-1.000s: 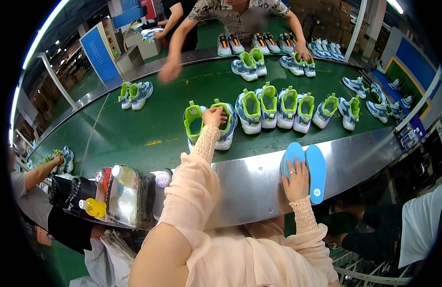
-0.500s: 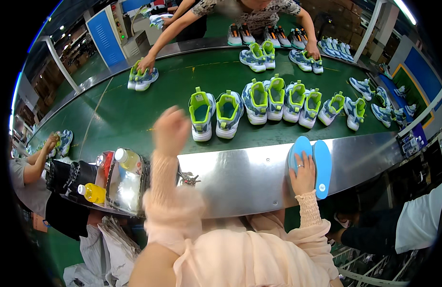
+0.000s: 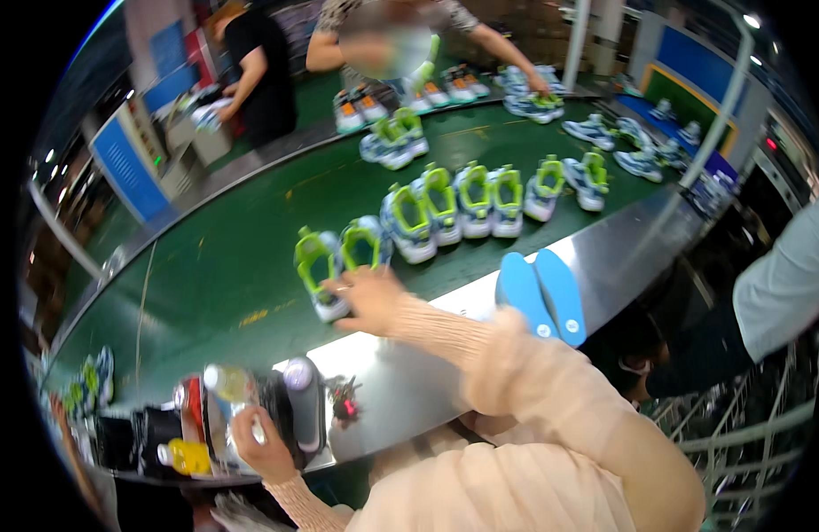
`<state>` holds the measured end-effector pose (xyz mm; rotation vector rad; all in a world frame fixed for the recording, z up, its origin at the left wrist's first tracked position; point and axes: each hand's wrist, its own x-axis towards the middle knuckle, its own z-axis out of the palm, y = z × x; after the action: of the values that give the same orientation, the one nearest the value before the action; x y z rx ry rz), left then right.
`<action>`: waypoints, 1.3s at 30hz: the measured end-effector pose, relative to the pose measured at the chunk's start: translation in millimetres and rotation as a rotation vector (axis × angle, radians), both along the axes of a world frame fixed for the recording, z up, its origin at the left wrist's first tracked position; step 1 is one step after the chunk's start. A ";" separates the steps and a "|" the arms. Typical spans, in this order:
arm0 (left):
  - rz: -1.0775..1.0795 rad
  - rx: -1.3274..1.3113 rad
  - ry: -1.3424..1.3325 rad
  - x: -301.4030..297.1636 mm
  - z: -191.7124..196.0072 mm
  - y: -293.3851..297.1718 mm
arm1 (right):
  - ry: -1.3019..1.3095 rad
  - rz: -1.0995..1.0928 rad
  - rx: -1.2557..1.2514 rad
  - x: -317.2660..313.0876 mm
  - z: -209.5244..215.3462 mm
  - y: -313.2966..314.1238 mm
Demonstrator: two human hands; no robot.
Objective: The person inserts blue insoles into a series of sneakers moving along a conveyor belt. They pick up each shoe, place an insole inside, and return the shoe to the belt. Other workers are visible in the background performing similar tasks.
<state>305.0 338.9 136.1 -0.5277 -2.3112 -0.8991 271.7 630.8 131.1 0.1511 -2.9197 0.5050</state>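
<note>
The right hand (image 3: 367, 297) lay on the near end of a white and blue shoe with bright green lining (image 3: 317, 273), which stood on the green belt (image 3: 223, 266), well to the left of the pair of blue insoles (image 3: 542, 297). Its long axis ran across the belt, from the edge on the insoles' side toward the far edge, leaning a little left. Through the blur I could not tell which end was the toe. The fingers were spread over the shoe's end, but whether the grip had closed on it I could not tell. Its twin (image 3: 363, 244) stood just beside it, on the side nearer the insoles, pointing the same way.

The insoles lay flat on the steel counter (image 3: 622, 248), side by side and touching, their long axes running toward the belt. Beyond them, on the belt, a row of like shoes (image 3: 467, 199) stood close together.

Far left of the insoles and nearer the person, the left hand (image 3: 260, 448) was curled by a dark rack of bottles (image 3: 294, 408). Whether that grip held anything I could not tell. A yellow bottle (image 3: 186, 457) lay just left of it.

Past the belt from the insoles, two other people (image 3: 258, 62) stood at more shoes.
</note>
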 end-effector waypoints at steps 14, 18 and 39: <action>-0.465 0.119 -0.313 38.9 -40.4 45.8 | -0.281 -0.074 0.005 -87.2 -44.0 10.0; -0.481 0.173 -0.301 36.6 -39.8 56.7 | -0.381 -0.012 -0.357 -55.2 21.7 50.0; -0.200 -0.147 -0.637 50.8 -143.0 170.4 | -0.119 -0.430 0.260 -262.7 -7.7 497.1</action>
<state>355.8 509.3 -6.8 -0.6066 -2.9551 -1.1197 9.0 1127.9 123.4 -0.4800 -2.9902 0.0675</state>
